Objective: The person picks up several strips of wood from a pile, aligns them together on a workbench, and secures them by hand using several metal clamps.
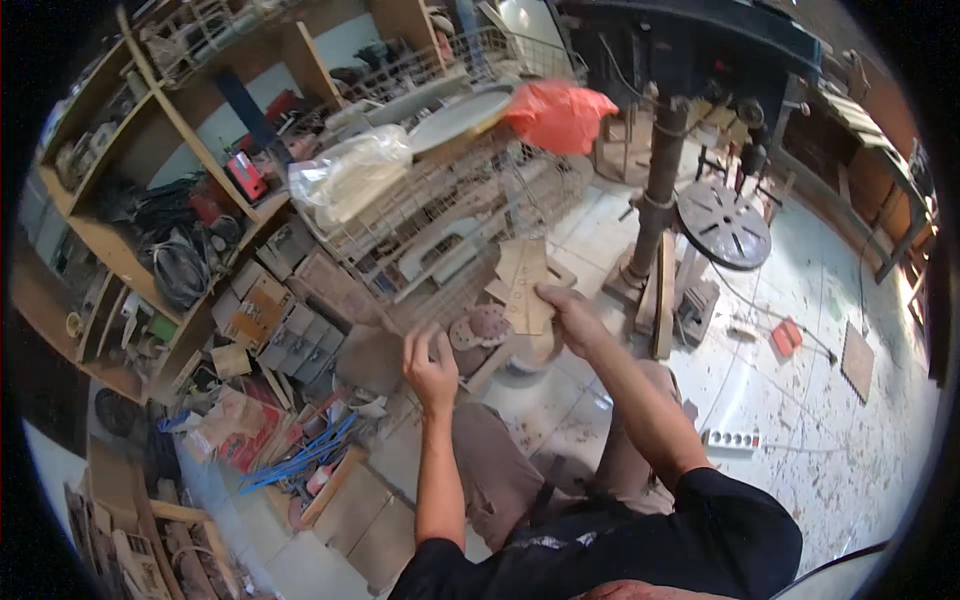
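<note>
My right hand (565,310) pinches the right edge of a flat, light-brown piece of wood or card (523,285) with marks or small holes along it. My left hand (431,368) is raised to the left of it, its fingers bent and apart with nothing visible between them. Just beyond the left hand lie round brown sanding discs (487,322) with holes through them. Under the flat piece, a round container (537,352) shows in part.
Wire racks (460,250) carry a red plastic bag (560,115) and a clear bag (355,175). A drill press with a slotted round table (724,226) stands right. Wooden shelves (110,235) line the left. A power strip (731,440) and blue rods (300,455) lie low.
</note>
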`<state>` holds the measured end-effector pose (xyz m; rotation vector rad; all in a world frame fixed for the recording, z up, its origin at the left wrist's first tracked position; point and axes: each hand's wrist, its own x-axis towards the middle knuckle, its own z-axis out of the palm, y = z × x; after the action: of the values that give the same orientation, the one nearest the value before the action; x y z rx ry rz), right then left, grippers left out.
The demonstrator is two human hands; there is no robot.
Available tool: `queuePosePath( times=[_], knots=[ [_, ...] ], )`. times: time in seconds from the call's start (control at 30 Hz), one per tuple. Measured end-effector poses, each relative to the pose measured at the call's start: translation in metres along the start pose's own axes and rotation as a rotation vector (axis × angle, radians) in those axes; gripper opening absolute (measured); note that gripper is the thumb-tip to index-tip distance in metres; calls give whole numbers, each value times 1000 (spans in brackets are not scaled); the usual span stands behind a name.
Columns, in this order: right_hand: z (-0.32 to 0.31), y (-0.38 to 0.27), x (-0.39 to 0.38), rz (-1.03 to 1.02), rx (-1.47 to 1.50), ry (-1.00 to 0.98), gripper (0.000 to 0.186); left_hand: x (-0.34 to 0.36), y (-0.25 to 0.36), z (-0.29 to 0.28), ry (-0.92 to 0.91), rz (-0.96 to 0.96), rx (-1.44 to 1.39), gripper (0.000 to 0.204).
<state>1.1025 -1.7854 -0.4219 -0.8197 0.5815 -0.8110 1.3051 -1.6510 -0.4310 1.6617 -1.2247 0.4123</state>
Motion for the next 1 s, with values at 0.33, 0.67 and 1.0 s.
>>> queuePosePath(
  times=[0.33, 0.67, 1.0],
  knots=[
    [71, -86, 32, -683, -968, -113, 47, 26, -7, -61, 177, 22, 8, 18],
    [63, -229, 57, -1400, -1686, 515, 54, 3, -34, -94, 195, -150, -101, 20],
    [106, -308, 131, -1172, -1841, 57, 17, -119, -55, -80, 75, -497, -171, 23]
  ],
)
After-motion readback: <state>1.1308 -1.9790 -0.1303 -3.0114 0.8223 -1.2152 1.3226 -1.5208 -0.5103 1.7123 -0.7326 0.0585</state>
